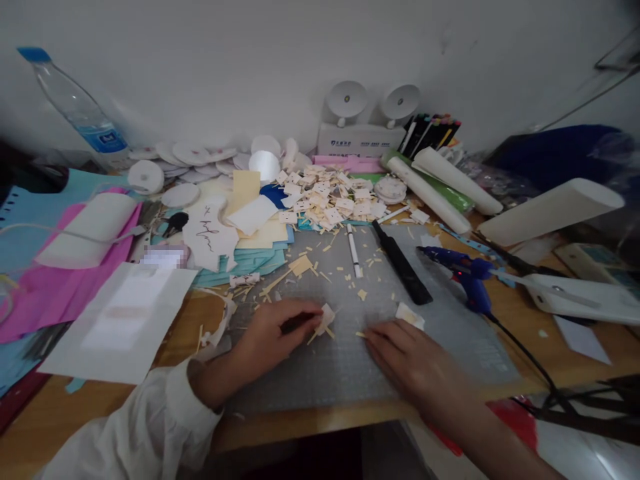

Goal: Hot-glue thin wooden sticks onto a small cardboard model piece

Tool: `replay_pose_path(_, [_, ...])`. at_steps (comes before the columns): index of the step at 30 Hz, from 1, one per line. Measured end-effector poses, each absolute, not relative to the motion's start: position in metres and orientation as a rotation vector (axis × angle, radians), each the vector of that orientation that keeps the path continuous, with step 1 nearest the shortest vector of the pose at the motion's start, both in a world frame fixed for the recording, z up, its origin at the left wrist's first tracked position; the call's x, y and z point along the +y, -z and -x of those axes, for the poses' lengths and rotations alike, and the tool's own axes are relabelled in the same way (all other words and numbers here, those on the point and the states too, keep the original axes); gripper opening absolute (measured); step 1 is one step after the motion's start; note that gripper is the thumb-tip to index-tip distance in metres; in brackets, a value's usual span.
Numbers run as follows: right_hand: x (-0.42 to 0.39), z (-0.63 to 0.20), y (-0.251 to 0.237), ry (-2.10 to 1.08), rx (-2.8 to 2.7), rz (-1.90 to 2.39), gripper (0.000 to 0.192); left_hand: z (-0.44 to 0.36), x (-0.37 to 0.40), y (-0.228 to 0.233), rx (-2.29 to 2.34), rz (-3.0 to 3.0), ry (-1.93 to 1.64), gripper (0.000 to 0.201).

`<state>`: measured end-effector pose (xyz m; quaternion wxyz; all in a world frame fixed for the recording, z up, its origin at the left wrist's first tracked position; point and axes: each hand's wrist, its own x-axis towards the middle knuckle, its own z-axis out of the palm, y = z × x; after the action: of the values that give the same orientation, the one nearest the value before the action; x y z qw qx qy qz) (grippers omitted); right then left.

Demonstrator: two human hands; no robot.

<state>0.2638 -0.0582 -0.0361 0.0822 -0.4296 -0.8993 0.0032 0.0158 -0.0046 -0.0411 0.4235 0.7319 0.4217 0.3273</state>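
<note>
The left hand (273, 333) pinches a small, flat, pale piece (327, 316) between thumb and fingertips, just above or on the smooth grey cutting mat (310, 383), slim yellowish strips showing at its lower edge. The right hand (407, 360) lies low with fingers together, their tips at a short, thin yellowish sliver (360, 334); whether they grip it, I cannot tell. Beyond, squarish cream tiles (333, 200) heap loosely, near a blue plastic glue gun (463, 268) on the wood-grained bench (280, 433).
</note>
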Motion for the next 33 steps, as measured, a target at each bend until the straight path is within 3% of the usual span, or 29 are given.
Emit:
replay_pose_path(3, [-0.06, -0.263, 0.036, 0.065, -2.718, 1.221, 0.03, -0.015, -0.004, 0.041, 1.009, -1.916, -0.869, 0.019])
replay_pose_path(12, [-0.05, -0.259, 0.041, -0.25, -2.327, 1.348, 0.015, -0.01, -0.001, 0.034, 1.19, -1.926, -1.161, 0.023])
replay_pose_path(19, [-0.05, -0.209, 0.02, -0.955, -1.59, 1.368, 0.007, -0.01, -0.01, 0.02, 0.918, -1.775, -1.07, 0.015])
replay_pose_path(26, [-0.047, -0.175, 0.026, -1.247, -1.394, 1.267, 0.008, -0.014, -0.012, 0.019, 0.852, -1.499, -1.085, 0.005])
replay_pose_path(29, [-0.051, -0.177, 0.023, -1.215, -1.413, 1.306, 0.008, -0.015, -0.012, 0.019, 0.875, -1.417, -1.073, 0.006])
replay_pose_path(33, [-0.062, -0.207, 0.023, -0.619, -1.388, 1.405, 0.004, -0.014, -0.01, 0.021, 0.938, -1.263, -1.023, 0.011])
